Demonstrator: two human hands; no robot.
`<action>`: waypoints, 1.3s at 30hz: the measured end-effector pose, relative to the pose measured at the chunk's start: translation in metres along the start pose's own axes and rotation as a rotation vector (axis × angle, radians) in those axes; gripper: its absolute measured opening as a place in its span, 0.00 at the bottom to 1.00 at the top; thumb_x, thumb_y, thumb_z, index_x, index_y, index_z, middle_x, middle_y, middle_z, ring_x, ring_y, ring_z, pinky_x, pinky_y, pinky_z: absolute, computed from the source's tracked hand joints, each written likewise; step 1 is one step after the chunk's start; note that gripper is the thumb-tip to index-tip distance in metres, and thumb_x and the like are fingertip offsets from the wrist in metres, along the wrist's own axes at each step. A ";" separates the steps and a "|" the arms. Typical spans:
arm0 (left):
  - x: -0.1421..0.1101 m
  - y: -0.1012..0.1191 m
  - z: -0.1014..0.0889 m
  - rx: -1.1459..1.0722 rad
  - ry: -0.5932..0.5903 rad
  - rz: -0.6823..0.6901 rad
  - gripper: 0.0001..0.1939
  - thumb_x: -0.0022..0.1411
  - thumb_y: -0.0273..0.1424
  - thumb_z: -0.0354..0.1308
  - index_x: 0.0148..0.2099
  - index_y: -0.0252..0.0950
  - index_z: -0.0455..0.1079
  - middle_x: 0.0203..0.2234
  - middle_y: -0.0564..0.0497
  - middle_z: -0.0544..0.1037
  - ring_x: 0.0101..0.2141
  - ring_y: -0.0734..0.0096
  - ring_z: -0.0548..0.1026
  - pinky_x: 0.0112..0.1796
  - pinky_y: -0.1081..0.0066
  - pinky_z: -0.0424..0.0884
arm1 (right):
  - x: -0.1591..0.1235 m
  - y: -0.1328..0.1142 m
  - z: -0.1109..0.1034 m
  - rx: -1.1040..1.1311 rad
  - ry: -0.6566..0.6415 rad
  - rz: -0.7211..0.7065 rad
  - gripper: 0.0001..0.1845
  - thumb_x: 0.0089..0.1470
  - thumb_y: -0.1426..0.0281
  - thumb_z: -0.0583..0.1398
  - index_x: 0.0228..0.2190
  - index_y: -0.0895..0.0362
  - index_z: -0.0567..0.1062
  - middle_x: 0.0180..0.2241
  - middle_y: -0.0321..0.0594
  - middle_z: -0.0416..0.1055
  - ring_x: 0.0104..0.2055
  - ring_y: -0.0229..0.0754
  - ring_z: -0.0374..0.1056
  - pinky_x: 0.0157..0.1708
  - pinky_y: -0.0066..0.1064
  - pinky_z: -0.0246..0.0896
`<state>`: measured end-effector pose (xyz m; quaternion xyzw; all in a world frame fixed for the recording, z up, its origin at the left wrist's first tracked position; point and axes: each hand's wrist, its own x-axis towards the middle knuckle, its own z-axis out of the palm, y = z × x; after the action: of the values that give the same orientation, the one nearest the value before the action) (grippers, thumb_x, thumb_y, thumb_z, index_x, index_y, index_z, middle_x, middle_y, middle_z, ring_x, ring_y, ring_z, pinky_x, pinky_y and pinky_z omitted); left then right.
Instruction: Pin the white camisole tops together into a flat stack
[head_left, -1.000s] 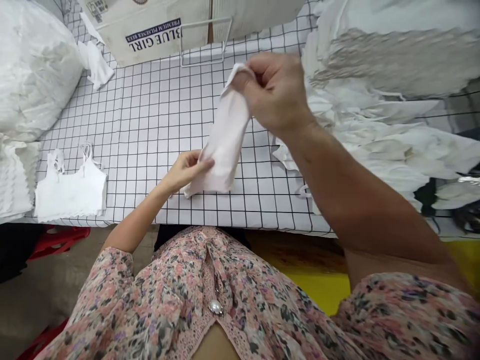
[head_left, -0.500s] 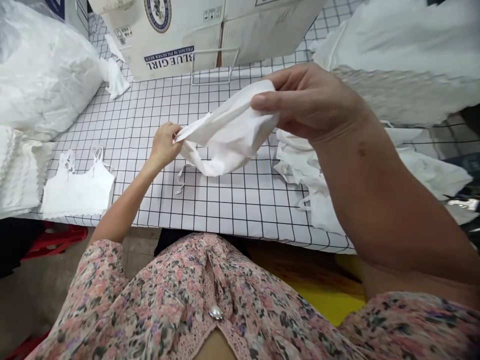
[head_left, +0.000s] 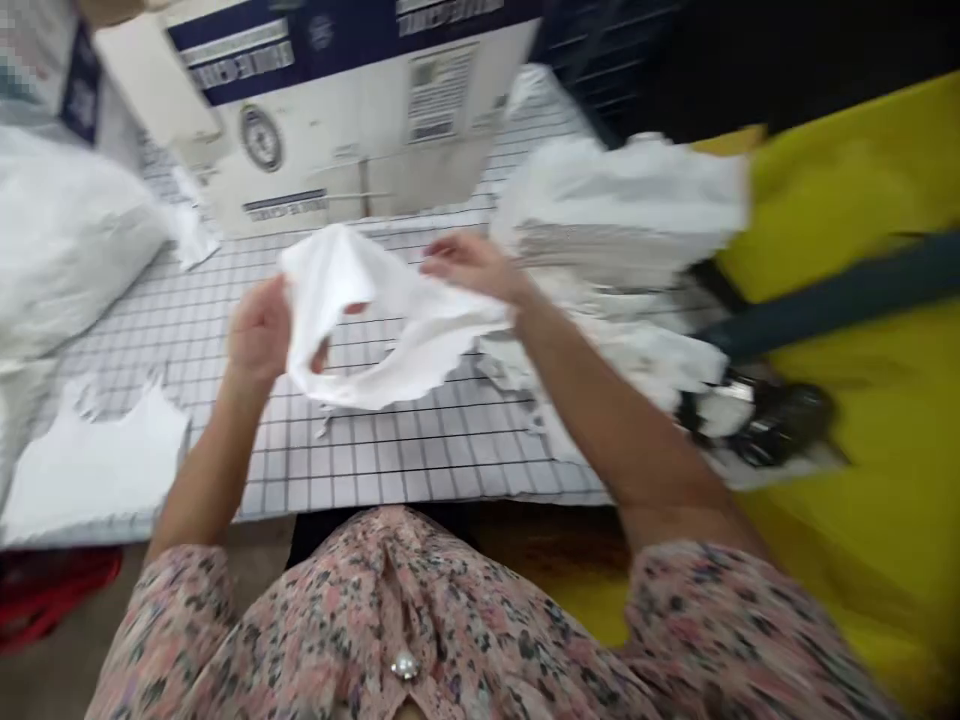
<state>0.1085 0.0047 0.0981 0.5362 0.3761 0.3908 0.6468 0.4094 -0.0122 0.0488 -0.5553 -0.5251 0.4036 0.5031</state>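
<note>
Well apart, left hand [head_left: 259, 335], right hand [head_left: 472, 265] hold up white garment [head_left: 382, 335].

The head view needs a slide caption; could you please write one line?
Left hand and right hand hold a white camisole open above a gridded table.

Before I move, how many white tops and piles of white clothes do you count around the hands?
White tops: 2, the raised top between the left hand and right hand, and the flat top on the grid table
Piles of white clothes: 1, the pile
Total: 3
</note>
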 end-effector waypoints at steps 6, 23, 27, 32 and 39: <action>0.043 0.001 -0.034 1.154 0.167 0.040 0.23 0.56 0.60 0.65 0.35 0.46 0.77 0.28 0.56 0.83 0.41 0.45 0.82 0.52 0.44 0.79 | -0.108 0.006 -0.026 -0.326 0.233 -0.420 0.12 0.66 0.58 0.64 0.46 0.51 0.78 0.43 0.41 0.82 0.46 0.47 0.78 0.53 0.48 0.79; 0.024 -0.043 0.147 0.943 -0.560 0.363 0.18 0.69 0.51 0.63 0.51 0.48 0.83 0.50 0.49 0.89 0.53 0.50 0.86 0.57 0.51 0.81 | -0.121 -0.011 -0.319 -0.982 0.901 0.508 0.27 0.58 0.51 0.67 0.39 0.60 0.65 0.63 0.73 0.70 0.69 0.59 0.67 0.69 0.52 0.56; 0.036 -0.059 0.200 0.795 -0.666 0.401 0.15 0.68 0.47 0.65 0.49 0.46 0.85 0.48 0.47 0.89 0.51 0.51 0.86 0.58 0.53 0.80 | -0.128 -0.011 -0.321 -0.962 0.916 0.492 0.32 0.56 0.55 0.70 0.32 0.47 0.50 0.63 0.70 0.72 0.69 0.58 0.68 0.69 0.51 0.59; 0.046 -0.089 0.275 0.580 -0.759 0.398 0.13 0.68 0.38 0.66 0.49 0.38 0.85 0.49 0.43 0.89 0.50 0.55 0.86 0.60 0.55 0.80 | -0.137 -0.033 -0.320 -0.972 0.957 0.454 0.33 0.56 0.57 0.69 0.32 0.45 0.47 0.63 0.67 0.72 0.70 0.59 0.66 0.69 0.49 0.58; 0.066 -0.135 0.415 0.520 -0.687 0.413 0.28 0.67 0.27 0.63 0.68 0.31 0.72 0.70 0.35 0.74 0.71 0.48 0.72 0.71 0.51 0.68 | -0.169 -0.075 -0.309 -1.000 1.010 0.451 0.28 0.59 0.53 0.68 0.44 0.62 0.66 0.64 0.66 0.71 0.70 0.61 0.65 0.68 0.48 0.56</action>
<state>0.5250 -0.1176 0.0191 0.8419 0.1113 0.2044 0.4869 0.6769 -0.2253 0.1613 -0.9301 -0.2242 -0.0944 0.2752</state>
